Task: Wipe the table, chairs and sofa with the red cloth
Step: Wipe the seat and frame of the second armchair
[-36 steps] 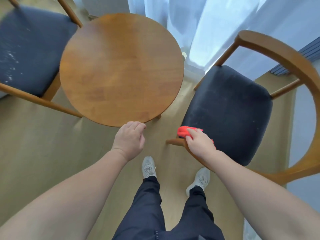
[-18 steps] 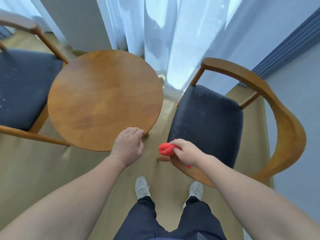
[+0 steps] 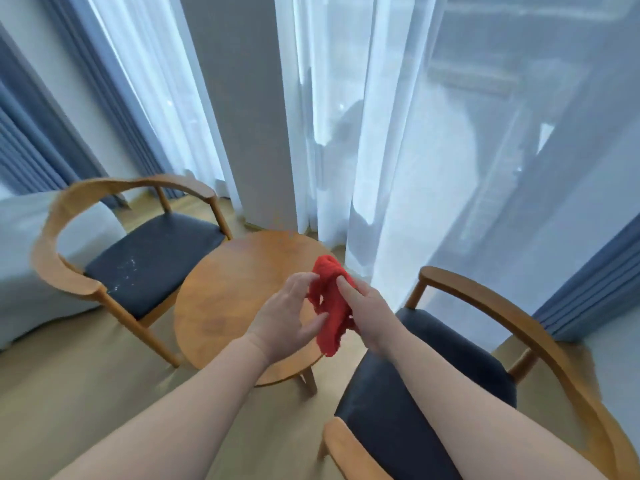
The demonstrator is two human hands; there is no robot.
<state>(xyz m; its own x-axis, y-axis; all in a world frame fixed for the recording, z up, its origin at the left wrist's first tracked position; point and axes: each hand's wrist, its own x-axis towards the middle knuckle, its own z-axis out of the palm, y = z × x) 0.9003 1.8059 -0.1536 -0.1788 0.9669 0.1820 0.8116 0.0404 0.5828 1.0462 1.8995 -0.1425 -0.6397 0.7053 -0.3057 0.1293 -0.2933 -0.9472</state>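
Left hand [image 3: 284, 317] pinches one side of the red cloth [image 3: 330, 306] and right hand [image 3: 367, 313] grips the other, so the cloth hangs bunched between them, held up above the table [image 3: 225, 306]. Held this loosely while being regathered, it could slip free and drop to the floor, or wipe poorly as a lump. The near chair [image 3: 433, 393] sits below the right hand, and the far chair [image 3: 149, 265] stands beyond the left. No container shows anywhere around them.

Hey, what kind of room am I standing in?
Probably a bedroom or hotel-room sitting corner: a small round wooden table between two cushioned armchairs, floor-length sheer curtains behind them, and a white bed or sofa edge at left.
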